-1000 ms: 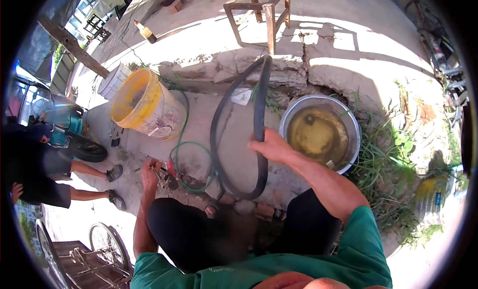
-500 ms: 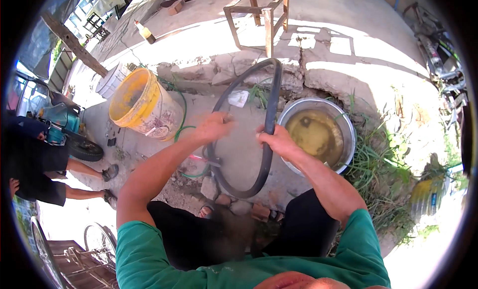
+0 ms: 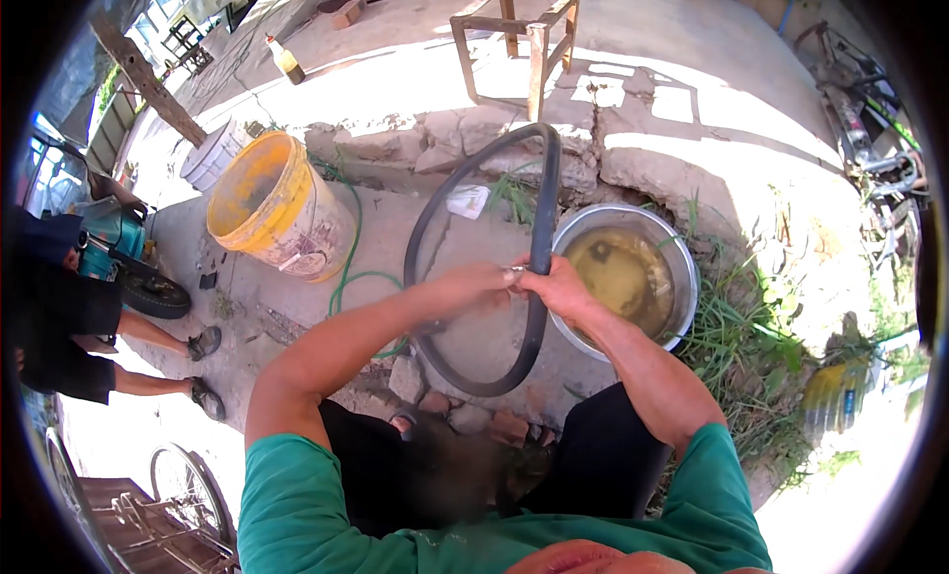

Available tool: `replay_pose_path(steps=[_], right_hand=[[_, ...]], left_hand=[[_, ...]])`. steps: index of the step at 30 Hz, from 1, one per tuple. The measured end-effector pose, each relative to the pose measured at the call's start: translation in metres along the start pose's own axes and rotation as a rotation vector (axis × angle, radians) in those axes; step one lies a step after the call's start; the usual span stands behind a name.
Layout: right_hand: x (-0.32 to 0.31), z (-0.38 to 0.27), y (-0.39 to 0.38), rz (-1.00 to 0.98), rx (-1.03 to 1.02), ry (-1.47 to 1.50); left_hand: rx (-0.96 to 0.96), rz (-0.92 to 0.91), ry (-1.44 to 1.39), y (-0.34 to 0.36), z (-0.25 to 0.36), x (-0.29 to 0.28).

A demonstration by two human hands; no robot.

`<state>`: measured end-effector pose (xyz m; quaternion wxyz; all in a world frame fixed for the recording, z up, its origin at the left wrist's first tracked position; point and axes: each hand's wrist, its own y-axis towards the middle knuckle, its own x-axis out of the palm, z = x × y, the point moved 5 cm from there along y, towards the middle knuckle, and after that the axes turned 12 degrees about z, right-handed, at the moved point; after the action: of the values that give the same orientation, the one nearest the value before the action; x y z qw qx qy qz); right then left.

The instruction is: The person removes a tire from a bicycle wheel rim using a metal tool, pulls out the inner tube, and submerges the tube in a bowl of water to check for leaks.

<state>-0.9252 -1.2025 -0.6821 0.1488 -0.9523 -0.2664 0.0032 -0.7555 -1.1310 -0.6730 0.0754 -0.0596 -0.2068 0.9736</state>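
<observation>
A black rubber inner tube [image 3: 546,208] hangs as a tall loop in front of me. My right hand [image 3: 559,287] is closed round its right side, thumb toward the inside of the loop. My left hand [image 3: 482,280] reaches across the loop and meets the right hand there. Its fingers are pinched together, slightly blurred, at a small shiny bit beside the tube; what that is I cannot make out. Just right of the tube stands a round metal basin [image 3: 689,277] of murky yellowish water.
On the left are a yellow-rimmed bucket [image 3: 321,223], a white bucket [image 3: 213,157] and a thin green hose [image 3: 341,287]. A metal stool frame [image 3: 539,70] and a bottle [image 3: 287,62] stand on the concrete ahead. Another person's legs [image 3: 153,332] show at left. Grass [image 3: 741,317] grows at right.
My left hand has moved right, from the left part of the loop across to my right hand, and its fingers have come together there. The right hand still grips the inner tube.
</observation>
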Motion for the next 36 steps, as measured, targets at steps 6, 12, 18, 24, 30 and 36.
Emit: replay_pose_path(steps=[6,12,18,24,30,36], right_hand=[[0.007,-0.021,-0.013,-0.191,-0.078,-0.053],[0.003,-0.023,-0.01,-0.251,-0.132,-0.08],[-0.018,-0.015,0.001,-0.005,-0.114,0.043],[-0.023,-0.045,-0.011,-0.001,-0.027,0.278],[-0.011,-0.051,-0.025,-0.072,0.0,0.22],[-0.008,-0.049,-0.029,-0.107,0.002,0.129]], left_hand=[[-0.215,-0.178,-0.319,-0.014,-0.001,-0.004],[-0.199,-0.236,-0.328,-0.017,0.008,0.0],[0.043,0.039,-0.063,-0.002,0.007,-0.016],[0.087,0.113,0.057,-0.008,0.018,-0.018],[0.065,0.058,0.036,-0.014,0.024,-0.016],[0.056,-0.005,0.05,-0.02,0.029,-0.016]])
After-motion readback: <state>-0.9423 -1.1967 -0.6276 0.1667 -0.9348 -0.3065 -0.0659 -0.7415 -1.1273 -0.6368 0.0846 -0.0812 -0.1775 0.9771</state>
